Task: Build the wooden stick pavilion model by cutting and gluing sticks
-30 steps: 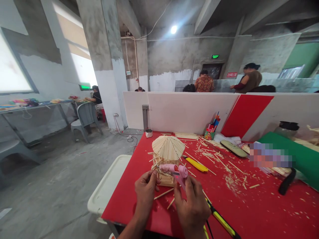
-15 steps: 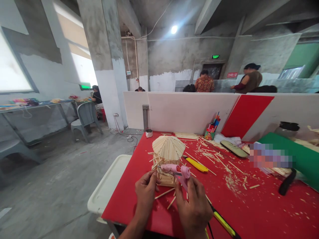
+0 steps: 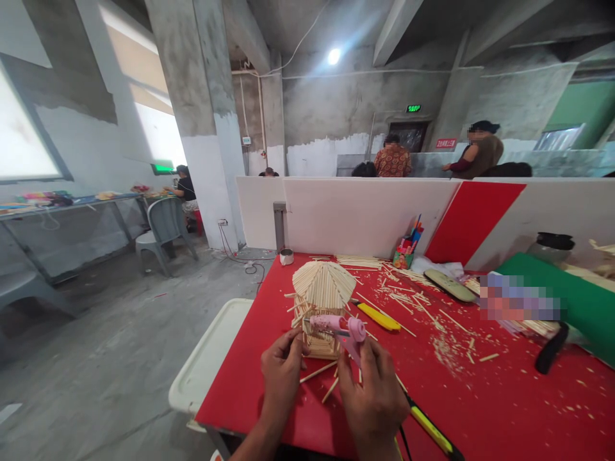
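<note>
A small house-like model of pale wooden sticks (image 3: 325,285), with a fan-shaped stick roof, stands on the red table. My right hand (image 3: 373,390) is wrapped round the handle of a pink glue gun (image 3: 331,324), whose nozzle points left across the front of the model. At the model's lower left, my left hand (image 3: 283,365) has its thumb and fingertips pressed together near the nozzle; what they pinch is too small to make out. Loose sticks (image 3: 318,372) lie between the hands and under the model's front edge.
A yellow cutter (image 3: 379,317) lies right of the model, a yellow-black one (image 3: 432,429) near the front edge. Scraps and sticks spread over the red table (image 3: 509,397). Behind stand a pen cup (image 3: 402,257) and tape roll (image 3: 287,257). People are beyond the white partition (image 3: 355,214).
</note>
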Motion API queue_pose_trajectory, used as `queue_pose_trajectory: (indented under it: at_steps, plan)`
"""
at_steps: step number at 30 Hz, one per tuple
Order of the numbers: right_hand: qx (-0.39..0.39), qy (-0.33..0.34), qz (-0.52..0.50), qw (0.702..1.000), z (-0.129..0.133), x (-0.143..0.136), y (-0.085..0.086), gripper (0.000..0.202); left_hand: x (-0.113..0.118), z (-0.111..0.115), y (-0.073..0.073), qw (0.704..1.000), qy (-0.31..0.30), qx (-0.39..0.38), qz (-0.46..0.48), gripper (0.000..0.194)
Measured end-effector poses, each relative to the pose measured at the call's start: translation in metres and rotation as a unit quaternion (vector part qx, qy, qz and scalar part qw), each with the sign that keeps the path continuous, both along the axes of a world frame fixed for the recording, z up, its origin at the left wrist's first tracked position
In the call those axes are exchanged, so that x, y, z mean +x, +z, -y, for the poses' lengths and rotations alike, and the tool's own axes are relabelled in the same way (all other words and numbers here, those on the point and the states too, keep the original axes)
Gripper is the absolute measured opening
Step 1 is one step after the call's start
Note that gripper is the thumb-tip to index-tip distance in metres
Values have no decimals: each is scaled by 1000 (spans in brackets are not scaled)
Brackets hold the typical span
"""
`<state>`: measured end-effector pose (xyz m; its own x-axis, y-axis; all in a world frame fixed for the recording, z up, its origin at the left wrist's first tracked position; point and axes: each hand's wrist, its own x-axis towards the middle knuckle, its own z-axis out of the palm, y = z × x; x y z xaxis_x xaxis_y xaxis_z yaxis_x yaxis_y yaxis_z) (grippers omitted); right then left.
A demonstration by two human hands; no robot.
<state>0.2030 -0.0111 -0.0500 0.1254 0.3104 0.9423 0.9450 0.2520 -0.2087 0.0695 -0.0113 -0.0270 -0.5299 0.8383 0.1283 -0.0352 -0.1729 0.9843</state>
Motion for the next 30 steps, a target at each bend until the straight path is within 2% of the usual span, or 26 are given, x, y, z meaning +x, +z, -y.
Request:
queue_pose_trajectory:
  at_steps: [30]
  plan:
    - [6, -2, -2, 1000, 0, 0, 3, 23, 2, 0, -2, 997, 21, 12, -68, 29]
